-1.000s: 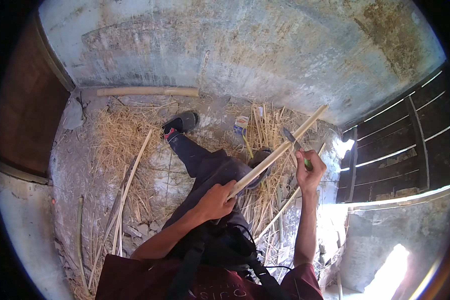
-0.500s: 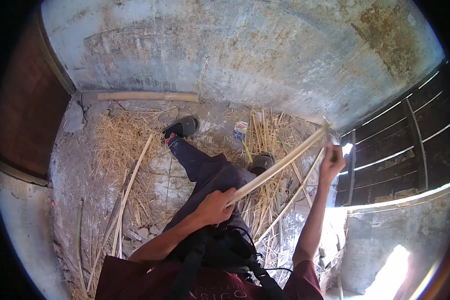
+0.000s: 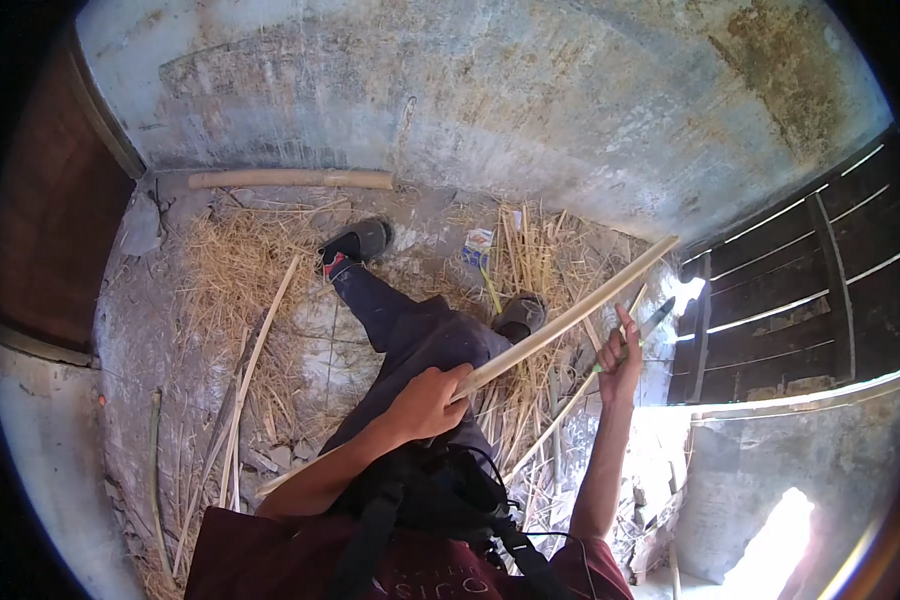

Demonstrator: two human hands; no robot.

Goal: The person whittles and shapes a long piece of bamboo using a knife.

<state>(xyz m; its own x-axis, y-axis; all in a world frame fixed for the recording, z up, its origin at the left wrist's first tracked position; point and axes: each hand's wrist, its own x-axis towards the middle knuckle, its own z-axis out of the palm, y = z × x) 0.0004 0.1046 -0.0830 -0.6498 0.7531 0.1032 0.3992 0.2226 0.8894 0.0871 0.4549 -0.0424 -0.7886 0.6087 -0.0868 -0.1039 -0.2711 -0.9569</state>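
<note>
My left hand [image 3: 428, 404] is closed around a long pale split-bamboo strip [image 3: 580, 312]. The strip slants from beneath my left forearm across my lap, up to the right, with its far end near the wall's corner. To the right of it, my right hand [image 3: 620, 366] grips a knife [image 3: 658, 318] with a green handle and a dark blade. The blade points up and right, apart from the strip. Some fingers of that hand are raised off the handle.
Shavings [image 3: 235, 255] and thin strips [image 3: 520, 270] litter the floor around my legs. A bamboo pole [image 3: 290, 179] lies along the back wall [image 3: 450, 90]. Several long strips [image 3: 262, 370] lie at left. A dark slatted panel [image 3: 790, 290] stands at right. A small packet [image 3: 477, 246] lies between my shoes.
My right hand has come down and left from near the strip's far end, and its fingers have loosened on the knife. The strip has shifted slightly; its near end now shows under my left forearm.
</note>
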